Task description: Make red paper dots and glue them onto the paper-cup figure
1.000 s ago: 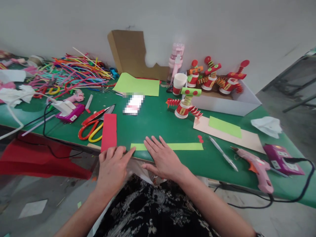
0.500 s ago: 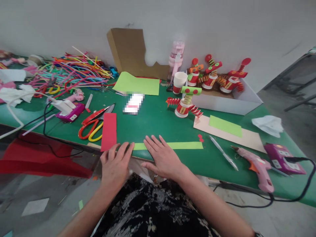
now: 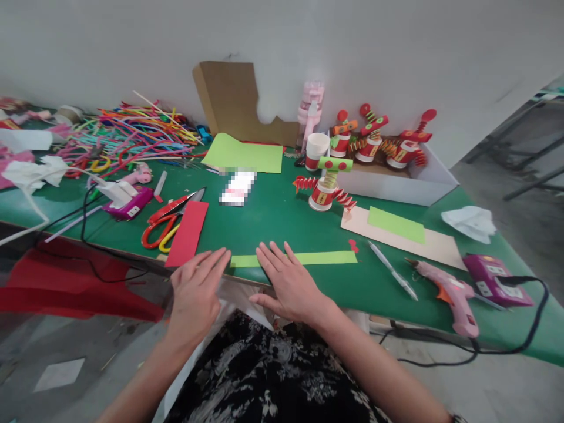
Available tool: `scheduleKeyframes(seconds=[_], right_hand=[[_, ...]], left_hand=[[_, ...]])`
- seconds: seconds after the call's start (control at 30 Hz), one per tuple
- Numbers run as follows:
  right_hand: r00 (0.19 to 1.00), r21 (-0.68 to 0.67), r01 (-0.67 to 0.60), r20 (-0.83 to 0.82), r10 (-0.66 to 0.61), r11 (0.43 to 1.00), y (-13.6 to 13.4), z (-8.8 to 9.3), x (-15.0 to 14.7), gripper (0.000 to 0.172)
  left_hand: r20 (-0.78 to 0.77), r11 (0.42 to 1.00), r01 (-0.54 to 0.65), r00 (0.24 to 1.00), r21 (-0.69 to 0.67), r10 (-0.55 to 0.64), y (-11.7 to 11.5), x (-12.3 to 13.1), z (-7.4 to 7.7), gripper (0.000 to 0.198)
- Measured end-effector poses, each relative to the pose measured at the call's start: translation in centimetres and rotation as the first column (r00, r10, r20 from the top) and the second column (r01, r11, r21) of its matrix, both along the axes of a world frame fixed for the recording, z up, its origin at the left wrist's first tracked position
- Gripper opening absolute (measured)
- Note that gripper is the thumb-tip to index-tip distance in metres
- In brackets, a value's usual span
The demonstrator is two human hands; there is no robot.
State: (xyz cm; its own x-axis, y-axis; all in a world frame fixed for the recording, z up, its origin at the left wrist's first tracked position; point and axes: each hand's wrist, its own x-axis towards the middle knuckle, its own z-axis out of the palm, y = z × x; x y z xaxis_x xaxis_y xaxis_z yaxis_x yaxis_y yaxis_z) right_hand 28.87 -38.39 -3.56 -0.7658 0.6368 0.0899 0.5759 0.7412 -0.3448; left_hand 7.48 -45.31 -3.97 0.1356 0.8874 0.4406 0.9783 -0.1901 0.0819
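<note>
My right hand (image 3: pixel 291 285) lies flat on a narrow light-green paper strip (image 3: pixel 328 257), fingers spread, covering its middle. My left hand (image 3: pixel 197 294) rests at the table's front edge with its fingers stretched out, just left of the strip's left end. Its fingertips are close to the lower end of a red paper rectangle (image 3: pixel 189 234); whether they touch it I cannot tell. This red paper lies aslant and partly covers the orange-red and yellow-handled scissors (image 3: pixel 161 229). Two small red paper discs (image 3: pixel 353 246) lie by the strip's right end.
A pen (image 3: pixel 392 270), a pink glue gun (image 3: pixel 447 291) and purple power block (image 3: pixel 496 281) are at the right. Behind stand a paper-cup figure (image 3: pixel 323 195) and a white box (image 3: pixel 396 191) with similar figures. Pipe cleaners (image 3: pixel 145 132) pile up at the back left.
My left hand has shifted left, away from the strip's end. The red paper has turned, its lower end swinging left. My right hand stays on the strip. The view has moved slightly.
</note>
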Motion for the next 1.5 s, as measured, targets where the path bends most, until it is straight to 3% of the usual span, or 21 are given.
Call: scheduleKeyframes(seconds=[0.13,0.27,0.57,0.8,0.9,1.07,1.27,1.5], right_hand=[[0.999,-0.018,0.036,0.019,-0.036,0.999,-0.9,0.0,0.1,0.085],[0.998,-0.026,0.061,0.028,-0.060,0.998,-1.0,0.1,0.1,0.081],[0.997,0.013,0.060,0.039,-0.060,0.998,-1.1,0.5,0.0,0.087],[0.985,0.106,0.157,0.062,-0.164,0.982,-3.0,0.2,-0.4,0.092],[0.972,0.119,0.215,0.071,-0.224,0.969,-3.6,0.0,0.8,0.091],[0.927,0.064,0.363,0.074,-0.367,0.930,-3.8,-0.1,4.7,0.085],[0.863,0.075,0.488,0.105,-0.494,0.870,-3.1,-0.3,9.2,0.079],[0.835,0.104,0.522,0.136,-0.532,0.846,-2.5,-0.5,10.2,0.073]], left_hand=[[-0.086,0.991,0.107,0.990,-0.076,-0.113,0.4,1.4,-1.3,0.073],[-0.105,0.992,0.091,0.989,-0.084,-0.099,0.1,1.1,-2.3,0.075],[-0.091,0.994,0.105,0.990,-0.019,-0.106,-0.3,-0.7,-2.4,0.080],[-0.124,0.970,0.244,0.962,-0.010,-0.243,0.1,-0.5,-3.5,0.085],[-0.096,0.960,0.281,0.956,0.005,-0.279,0.2,-0.9,-3.6,0.087],[0.019,0.970,0.240,0.970,0.026,-0.241,0.0,-0.6,-3.8,0.090],[0.014,0.967,0.239,0.970,0.084,-0.241,0.1,-0.4,-4.3,0.088],[0.005,0.968,0.244,0.970,0.052,-0.244,0.1,-0.4,-4.1,0.087]])
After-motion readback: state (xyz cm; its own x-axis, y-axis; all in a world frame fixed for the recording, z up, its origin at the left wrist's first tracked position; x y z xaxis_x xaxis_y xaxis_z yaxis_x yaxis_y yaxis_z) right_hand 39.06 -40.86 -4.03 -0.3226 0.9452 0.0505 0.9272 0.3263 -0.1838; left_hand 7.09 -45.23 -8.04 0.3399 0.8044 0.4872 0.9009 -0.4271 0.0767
